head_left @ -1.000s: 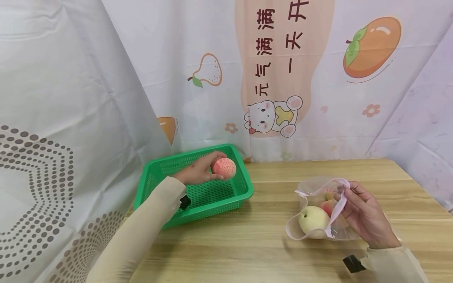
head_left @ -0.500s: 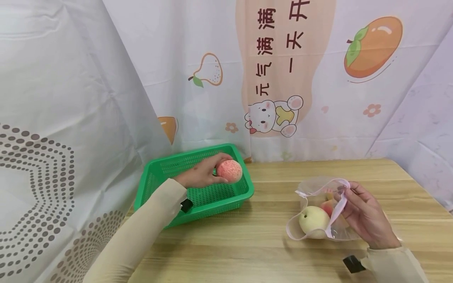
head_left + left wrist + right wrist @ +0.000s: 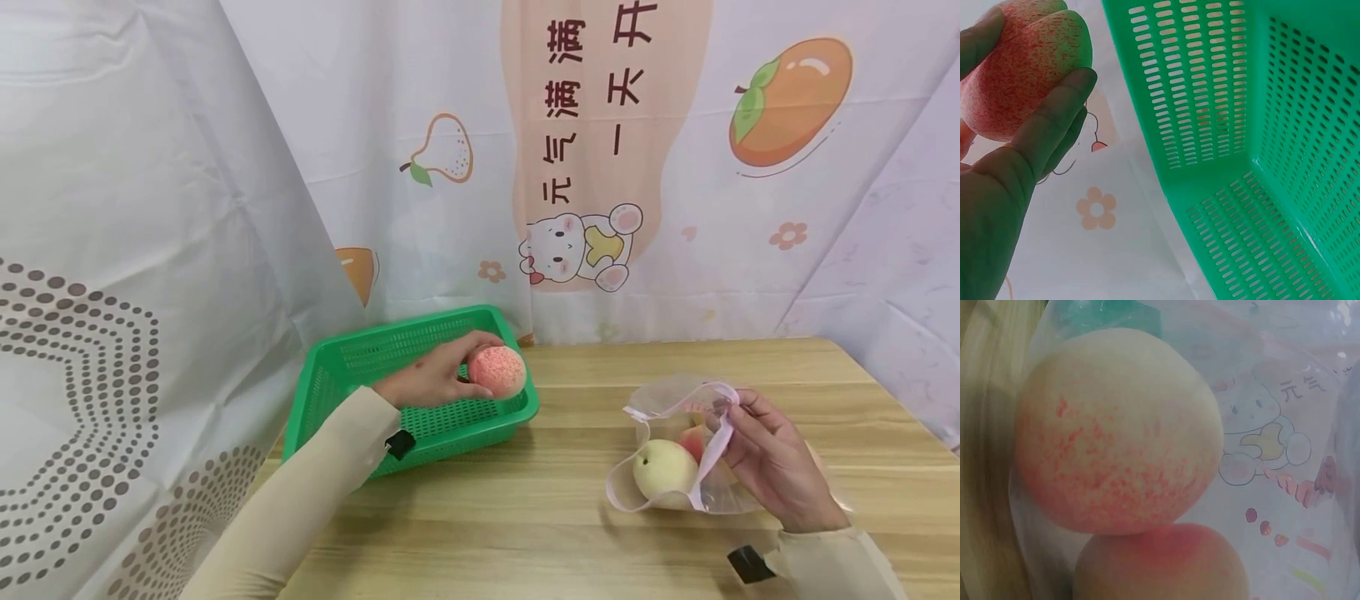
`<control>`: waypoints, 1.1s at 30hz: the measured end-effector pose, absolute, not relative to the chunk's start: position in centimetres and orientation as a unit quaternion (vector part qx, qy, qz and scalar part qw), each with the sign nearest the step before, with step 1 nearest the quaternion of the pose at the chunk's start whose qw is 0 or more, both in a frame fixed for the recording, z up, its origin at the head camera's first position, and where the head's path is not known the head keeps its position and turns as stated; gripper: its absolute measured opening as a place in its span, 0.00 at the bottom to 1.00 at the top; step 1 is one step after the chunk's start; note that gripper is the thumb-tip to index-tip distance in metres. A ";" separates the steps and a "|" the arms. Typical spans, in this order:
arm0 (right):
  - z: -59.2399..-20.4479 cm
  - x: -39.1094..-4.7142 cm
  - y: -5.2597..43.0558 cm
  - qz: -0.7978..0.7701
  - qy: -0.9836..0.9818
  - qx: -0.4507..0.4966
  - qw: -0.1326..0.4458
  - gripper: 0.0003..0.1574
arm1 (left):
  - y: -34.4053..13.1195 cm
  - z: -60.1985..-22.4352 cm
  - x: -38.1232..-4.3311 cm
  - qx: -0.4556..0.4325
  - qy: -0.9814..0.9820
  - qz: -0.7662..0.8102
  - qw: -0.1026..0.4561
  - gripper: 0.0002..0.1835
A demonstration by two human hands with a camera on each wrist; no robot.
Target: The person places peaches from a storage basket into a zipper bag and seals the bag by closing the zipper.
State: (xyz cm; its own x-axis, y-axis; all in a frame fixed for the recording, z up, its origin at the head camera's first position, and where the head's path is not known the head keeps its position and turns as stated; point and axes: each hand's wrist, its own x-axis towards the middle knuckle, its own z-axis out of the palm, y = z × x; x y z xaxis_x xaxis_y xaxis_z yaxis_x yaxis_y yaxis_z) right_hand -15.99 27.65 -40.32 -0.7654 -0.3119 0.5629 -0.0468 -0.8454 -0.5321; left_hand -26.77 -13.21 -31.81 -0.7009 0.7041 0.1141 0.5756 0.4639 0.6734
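In the head view my left hand (image 3: 435,377) grips a red-speckled peach (image 3: 498,372) over the right part of a green plastic basket (image 3: 302,408). The left wrist view shows the creased side of this peach (image 3: 1029,69) between thumb and fingers, beside the basket's slotted wall. My right hand (image 3: 783,471) pinches the pink-trimmed edge of a clear bag (image 3: 717,443) on the table, and its mouth gapes to the left. Inside lie a pale yellow peach (image 3: 663,469) and a redder fruit (image 3: 693,441), partly hidden. Two peaches, the upper one (image 3: 1119,431) speckled, fill the right wrist view.
The wooden table (image 3: 570,533) stretches between basket and bag. Behind it hangs a printed curtain (image 3: 465,225) close to the basket's back rim. A grey-white sheet (image 3: 150,208) with dots hangs on the left.
My left hand has carried the peach right and slightly toward me, over the basket's right side. The right hand and the bag have hardly moved.
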 end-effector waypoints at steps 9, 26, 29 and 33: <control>-40.6 -15.8 27.8 -0.869 0.351 -0.343 0.067 0.26 | -12.8 -31.7 -26.0 0.392 0.838 0.366 0.100 0.36; -40.4 -15.6 27.8 -0.865 0.363 -0.339 0.067 0.27 | -11.1 -31.9 -24.5 0.435 0.798 0.398 0.126 0.35; -40.4 -15.6 27.9 -0.864 0.362 -0.344 0.067 0.27 | -10.7 -31.8 -24.2 0.440 0.791 0.404 0.132 0.35; -40.3 -15.6 27.9 -0.864 0.360 -0.346 0.068 0.27 | -10.2 -31.7 -23.7 0.445 0.785 0.408 0.140 0.35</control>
